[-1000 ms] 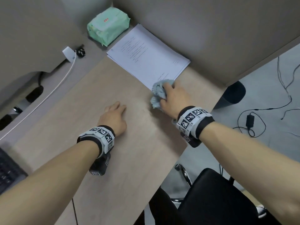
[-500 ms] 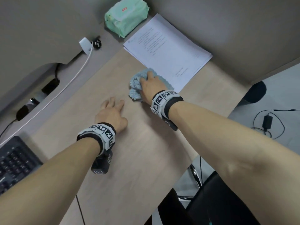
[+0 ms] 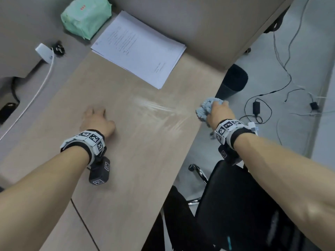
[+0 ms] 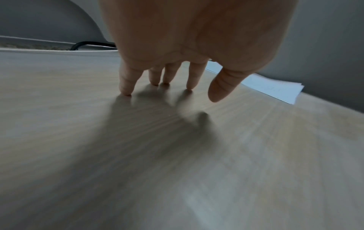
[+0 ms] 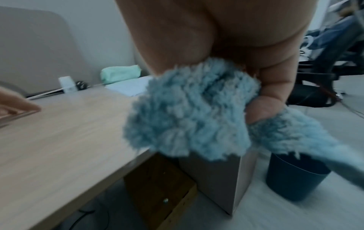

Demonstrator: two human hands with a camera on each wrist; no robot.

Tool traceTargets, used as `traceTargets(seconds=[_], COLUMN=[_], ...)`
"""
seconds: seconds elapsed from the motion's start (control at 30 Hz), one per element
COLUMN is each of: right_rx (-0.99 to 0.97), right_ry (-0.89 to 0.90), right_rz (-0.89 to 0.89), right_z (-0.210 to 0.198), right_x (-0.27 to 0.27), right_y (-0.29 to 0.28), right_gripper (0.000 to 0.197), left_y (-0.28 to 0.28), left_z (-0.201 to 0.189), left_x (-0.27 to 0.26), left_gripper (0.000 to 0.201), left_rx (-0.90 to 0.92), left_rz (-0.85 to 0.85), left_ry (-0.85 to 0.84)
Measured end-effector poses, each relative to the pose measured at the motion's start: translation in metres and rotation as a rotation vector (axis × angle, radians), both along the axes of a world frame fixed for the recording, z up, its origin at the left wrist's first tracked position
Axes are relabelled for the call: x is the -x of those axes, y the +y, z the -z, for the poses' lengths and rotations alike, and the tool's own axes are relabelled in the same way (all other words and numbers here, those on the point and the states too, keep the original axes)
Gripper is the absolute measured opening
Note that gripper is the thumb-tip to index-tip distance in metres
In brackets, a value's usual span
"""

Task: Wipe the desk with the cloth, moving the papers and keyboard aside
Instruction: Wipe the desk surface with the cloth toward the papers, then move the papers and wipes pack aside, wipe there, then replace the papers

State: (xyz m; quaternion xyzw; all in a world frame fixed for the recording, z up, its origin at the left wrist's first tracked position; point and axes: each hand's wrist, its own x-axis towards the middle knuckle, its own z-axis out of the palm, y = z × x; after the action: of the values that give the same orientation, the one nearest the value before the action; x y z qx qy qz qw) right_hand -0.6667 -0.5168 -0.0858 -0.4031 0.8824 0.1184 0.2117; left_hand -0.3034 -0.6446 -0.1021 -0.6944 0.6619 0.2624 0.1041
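My right hand [image 3: 218, 111] grips a bunched fluffy blue cloth [image 3: 206, 107] at the desk's right edge; in the right wrist view the cloth [image 5: 187, 115] hangs past the edge [image 5: 110, 169], over the floor. A wet streak [image 3: 159, 113] crosses the wooden desk [image 3: 126, 178] to the cloth's left. My left hand [image 3: 97, 120] rests on the desk at mid-left, fingertips [image 4: 126, 91] touching the wood, holding nothing. A stack of white papers [image 3: 139, 49] lies at the back against the partition. The keyboard is out of view.
A green tissue pack [image 3: 85, 19] sits in the back corner, with a white charger [image 3: 44, 53] and its cable to its left. Right of the desk are a dark bin [image 3: 233, 82], cables on the floor and a black chair [image 3: 244, 205] below my right arm.
My right hand has swept the cloth from beside the papers rightward to the desk's right edge, leaving a wet streak. The left hand has stayed in place. The keyboard has left the view.
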Motion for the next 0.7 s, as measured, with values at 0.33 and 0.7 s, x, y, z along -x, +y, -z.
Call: traceTargets(seconds=[0.33,0.7], right_rx=[0.192,0.232], right_ry=[-0.312,-0.154], right_rz=[-0.455,-0.222], right_z=[0.001,-0.012], right_x=[-0.103,-0.061], right_y=[-0.042,-0.062], right_gripper=[0.053,0.045], left_y=[0.039,0.031], left_z=[0.008,-0.009], left_x=[0.019,0.018], left_gripper=[0.072,0.074], left_rx=[0.009,-0.116], left_rz=[0.207,0.192], left_ry=[-0.037,-0.002])
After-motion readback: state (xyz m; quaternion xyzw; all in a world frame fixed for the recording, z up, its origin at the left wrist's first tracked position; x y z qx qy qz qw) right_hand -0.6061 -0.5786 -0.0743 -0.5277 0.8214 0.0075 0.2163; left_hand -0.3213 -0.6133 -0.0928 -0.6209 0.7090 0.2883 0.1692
